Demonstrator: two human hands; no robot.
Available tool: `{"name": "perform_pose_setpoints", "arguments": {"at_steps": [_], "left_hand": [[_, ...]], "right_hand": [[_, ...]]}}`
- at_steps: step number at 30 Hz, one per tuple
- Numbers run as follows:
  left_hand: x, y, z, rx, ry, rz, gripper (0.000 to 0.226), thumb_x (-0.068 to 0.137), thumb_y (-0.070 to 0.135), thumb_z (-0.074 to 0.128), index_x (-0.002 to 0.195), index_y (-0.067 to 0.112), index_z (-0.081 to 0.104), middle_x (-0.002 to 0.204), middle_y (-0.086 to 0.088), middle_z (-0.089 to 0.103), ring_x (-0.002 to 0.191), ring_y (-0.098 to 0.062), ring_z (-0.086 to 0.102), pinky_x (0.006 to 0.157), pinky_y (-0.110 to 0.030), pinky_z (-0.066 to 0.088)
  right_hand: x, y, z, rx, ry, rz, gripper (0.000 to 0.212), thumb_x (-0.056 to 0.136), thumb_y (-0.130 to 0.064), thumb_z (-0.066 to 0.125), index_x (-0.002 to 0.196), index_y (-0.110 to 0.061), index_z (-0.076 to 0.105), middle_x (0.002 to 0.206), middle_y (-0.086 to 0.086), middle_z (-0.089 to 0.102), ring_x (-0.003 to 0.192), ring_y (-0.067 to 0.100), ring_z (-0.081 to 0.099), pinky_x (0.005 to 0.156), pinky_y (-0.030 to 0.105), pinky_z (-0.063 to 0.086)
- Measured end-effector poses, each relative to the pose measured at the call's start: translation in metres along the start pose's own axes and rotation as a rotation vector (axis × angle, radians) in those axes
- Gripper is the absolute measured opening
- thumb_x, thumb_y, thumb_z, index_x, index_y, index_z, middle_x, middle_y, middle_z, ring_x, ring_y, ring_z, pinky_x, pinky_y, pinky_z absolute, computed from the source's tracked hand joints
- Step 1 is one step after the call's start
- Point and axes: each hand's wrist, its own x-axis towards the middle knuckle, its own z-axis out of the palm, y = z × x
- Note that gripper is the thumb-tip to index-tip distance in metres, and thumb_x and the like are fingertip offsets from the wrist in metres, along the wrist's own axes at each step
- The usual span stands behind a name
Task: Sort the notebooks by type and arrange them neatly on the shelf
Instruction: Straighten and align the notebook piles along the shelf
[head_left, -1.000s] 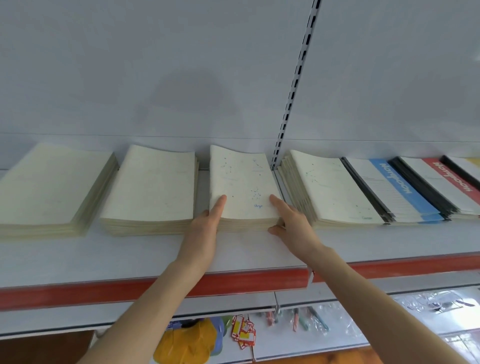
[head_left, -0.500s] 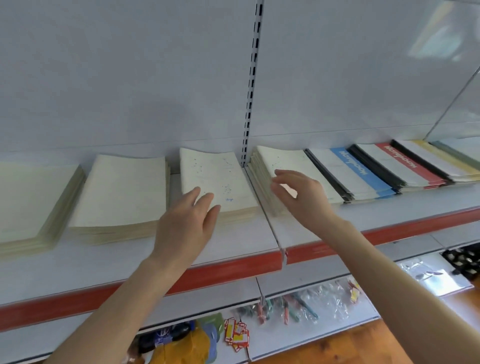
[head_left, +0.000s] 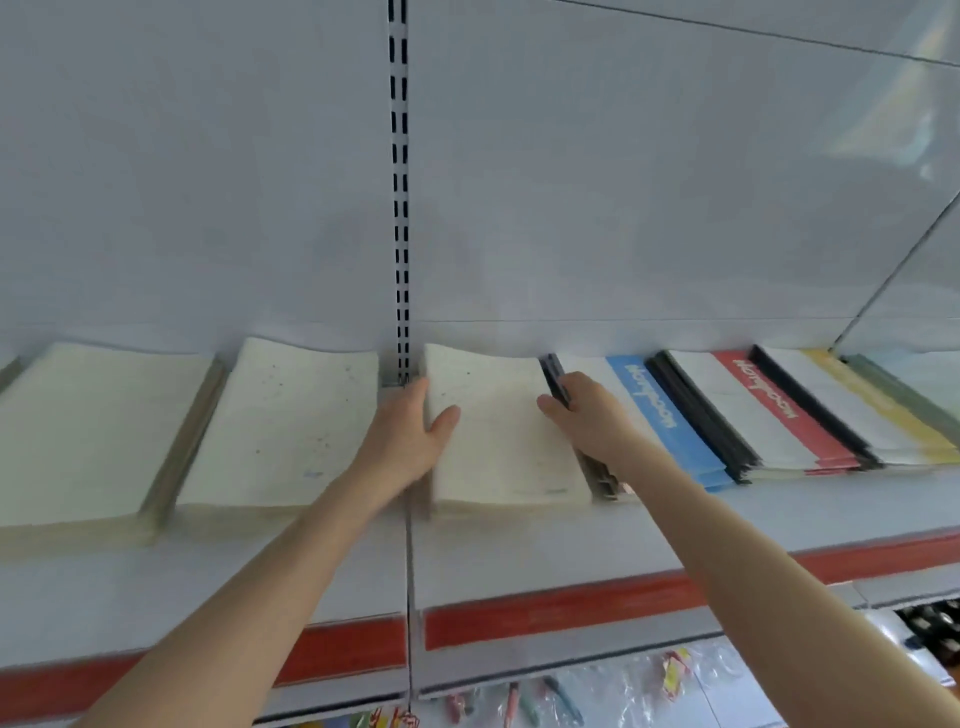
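A stack of cream notebooks (head_left: 498, 447) lies flat on the white shelf (head_left: 519, 551), just right of the shelf joint. My left hand (head_left: 410, 436) presses its straight fingers against the stack's left side, with the thumb lying on the top cover. My right hand (head_left: 587, 415) grips the stack's right edge: its fingers curl down into the gap beside the black spine of the blue-striped notebooks (head_left: 665, 415), and its thumb rests on the cover. Two more cream stacks (head_left: 280, 426) (head_left: 88, 431) lie to the left.
Red-striped (head_left: 763, 400) and yellow-striped notebook stacks (head_left: 857, 410) overlap to the right. A slotted upright (head_left: 400, 208) runs up the white back panel. The shelf has a red front strip (head_left: 545, 608). Packaged pens (head_left: 519, 706) lie on the shelf below.
Both hands left the dotted cream stack and moved right to the neighbouring one. The left hand now presses its left side and the right hand grips its right edge. The view shifted right.
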Motion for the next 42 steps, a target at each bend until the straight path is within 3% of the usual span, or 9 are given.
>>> {"name": "perform_pose_setpoints", "arguments": {"at_steps": [2, 5, 10, 17, 21, 24, 31, 37, 42], "left_hand": [[0.011, 0.005, 0.009, -0.101, -0.001, -0.12, 0.041, 0.093, 0.027, 0.052, 0.13, 0.012, 0.042, 0.123, -0.001, 0.053, 0.109, -0.017, 0.051, 0.075, -0.018, 0.032], [0.021, 0.003, 0.018, -0.21, 0.02, -0.189, 0.042, 0.091, 0.022, 0.054, 0.131, 0.015, 0.041, 0.115, 0.002, 0.052, 0.102, -0.014, 0.052, 0.079, -0.022, 0.036], [0.027, -0.009, 0.028, -0.363, -0.019, -0.302, 0.065, 0.088, 0.028, 0.057, 0.145, 0.024, 0.025, 0.135, 0.004, 0.047, 0.117, -0.015, 0.051, 0.102, -0.033, 0.04], [0.029, -0.019, 0.035, -0.43, -0.043, -0.311, 0.083, 0.068, 0.047, 0.055, 0.144, 0.038, 0.021, 0.142, 0.008, 0.043, 0.122, -0.014, 0.05, 0.104, -0.041, 0.041], [0.029, -0.023, 0.037, -0.408, -0.05, -0.298, 0.082, 0.066, 0.055, 0.05, 0.141, 0.046, 0.02, 0.144, 0.012, 0.04, 0.126, -0.013, 0.046, 0.106, -0.042, 0.038], [0.029, -0.023, 0.036, -0.39, -0.062, -0.297, 0.079, 0.072, 0.05, 0.049, 0.144, 0.043, 0.017, 0.145, 0.012, 0.038, 0.128, -0.012, 0.043, 0.108, -0.041, 0.036], [0.042, -0.022, 0.032, -0.379, -0.09, -0.257, 0.072, 0.092, 0.037, 0.049, 0.149, 0.032, 0.004, 0.153, 0.009, 0.024, 0.136, -0.013, 0.031, 0.113, -0.041, 0.027], [0.044, -0.027, 0.037, -0.41, -0.049, -0.251, 0.076, 0.086, 0.038, 0.051, 0.148, 0.035, 0.007, 0.152, 0.01, 0.024, 0.136, -0.013, 0.031, 0.112, -0.042, 0.027], [0.045, -0.028, 0.037, -0.38, -0.039, -0.237, 0.07, 0.09, 0.03, 0.051, 0.147, 0.035, 0.011, 0.151, 0.008, 0.027, 0.135, -0.015, 0.033, 0.112, -0.043, 0.028]], "right_hand": [[0.017, 0.005, 0.005, 0.004, -0.085, -0.011, 0.046, 0.094, -0.038, 0.048, 0.124, -0.003, 0.043, 0.11, 0.004, 0.055, 0.107, 0.026, 0.05, 0.076, 0.027, 0.039], [0.032, 0.009, 0.014, 0.083, -0.174, 0.015, 0.065, 0.093, -0.042, 0.049, 0.144, -0.009, 0.024, 0.144, 0.007, 0.037, 0.131, 0.025, 0.036, 0.101, 0.029, 0.031], [0.046, 0.014, 0.024, 0.196, -0.16, 0.021, 0.076, 0.087, -0.045, 0.056, 0.146, -0.015, 0.02, 0.143, 0.004, 0.04, 0.129, 0.022, 0.04, 0.101, 0.029, 0.034], [0.049, 0.015, 0.026, 0.264, -0.121, 0.013, 0.077, 0.084, -0.045, 0.06, 0.145, -0.016, 0.023, 0.137, -0.001, 0.046, 0.122, 0.019, 0.047, 0.089, 0.025, 0.037], [0.049, 0.01, 0.028, 0.224, -0.109, 0.014, 0.061, 0.085, -0.046, 0.058, 0.134, -0.018, 0.036, 0.122, -0.004, 0.055, 0.111, 0.02, 0.053, 0.085, 0.028, 0.042], [0.048, 0.008, 0.028, 0.195, -0.097, -0.008, 0.05, 0.087, -0.041, 0.056, 0.128, -0.017, 0.039, 0.116, -0.004, 0.055, 0.112, 0.021, 0.053, 0.085, 0.028, 0.041], [0.056, 0.01, 0.027, 0.296, -0.152, 0.033, 0.071, 0.089, -0.041, 0.055, 0.145, -0.015, 0.021, 0.139, 0.001, 0.042, 0.124, 0.02, 0.044, 0.089, 0.025, 0.035], [0.055, 0.008, 0.026, 0.385, -0.138, -0.007, 0.061, 0.091, -0.034, 0.055, 0.142, -0.015, 0.028, 0.119, -0.008, 0.047, 0.101, 0.008, 0.043, 0.083, 0.022, 0.033], [0.055, 0.007, 0.03, 0.366, -0.163, 0.003, 0.063, 0.092, -0.035, 0.049, 0.145, -0.016, 0.021, 0.134, -0.008, 0.044, 0.118, 0.014, 0.046, 0.095, 0.027, 0.037]]}}
